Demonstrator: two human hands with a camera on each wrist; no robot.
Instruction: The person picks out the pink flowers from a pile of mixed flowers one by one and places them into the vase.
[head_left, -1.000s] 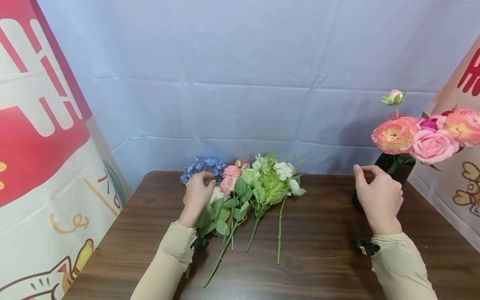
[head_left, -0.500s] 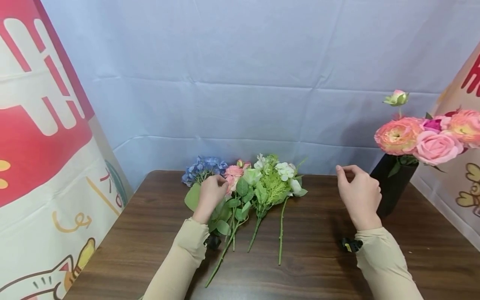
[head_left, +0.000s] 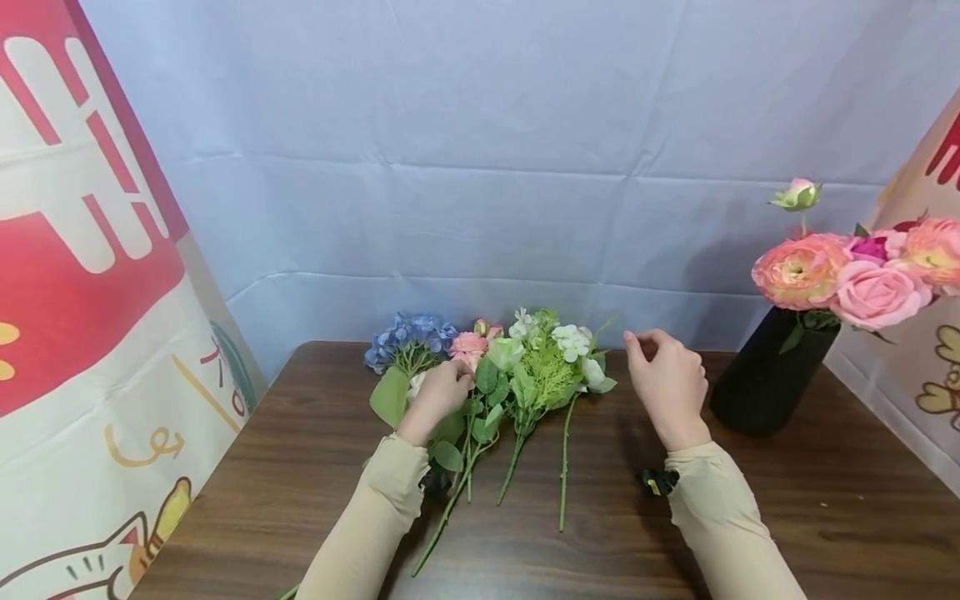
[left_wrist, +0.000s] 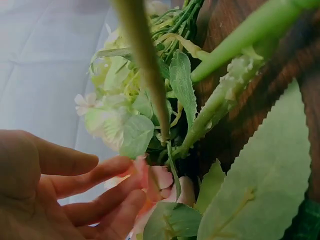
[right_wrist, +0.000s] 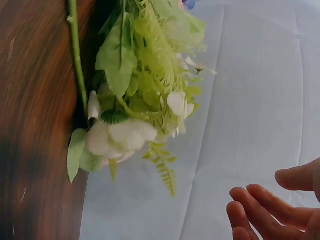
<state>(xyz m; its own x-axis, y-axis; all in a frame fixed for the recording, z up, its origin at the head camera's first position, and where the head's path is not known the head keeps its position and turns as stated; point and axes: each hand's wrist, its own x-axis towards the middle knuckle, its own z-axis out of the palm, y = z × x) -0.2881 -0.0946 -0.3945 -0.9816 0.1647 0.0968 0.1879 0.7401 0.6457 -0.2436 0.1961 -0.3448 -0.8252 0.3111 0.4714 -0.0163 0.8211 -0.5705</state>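
Observation:
My left hand [head_left: 441, 393] is over the left part of a row of flower stems, beside the pink flowers [head_left: 468, 343]. In the left wrist view its fingers are loosely bent against or just before a pink flower [left_wrist: 159, 181]; the thumb stands apart and nothing is pinched. My right hand [head_left: 670, 387] hovers between the row and a black vase [head_left: 772, 379], holding nothing. Nearest to it lie a white flower [right_wrist: 122, 137] and green sprigs [head_left: 551, 371]. A blue hydrangea [head_left: 416, 335] lies at the row's left end, its stem partly hidden by my left arm.
The tilted-looking black vase holds an orange-pink ranunculus [head_left: 801, 271], a pink rose [head_left: 881, 293] and other blooms. Bare stems [head_left: 564, 475] point toward me on the brown wooden table [head_left: 600, 550]. A pale blue cloth [head_left: 487, 167] hangs behind the table's back edge.
My right hand has moved left, away from the vase, which shows more fully now. My left hand has shifted right, from near the blue hydrangea to the pink flowers.

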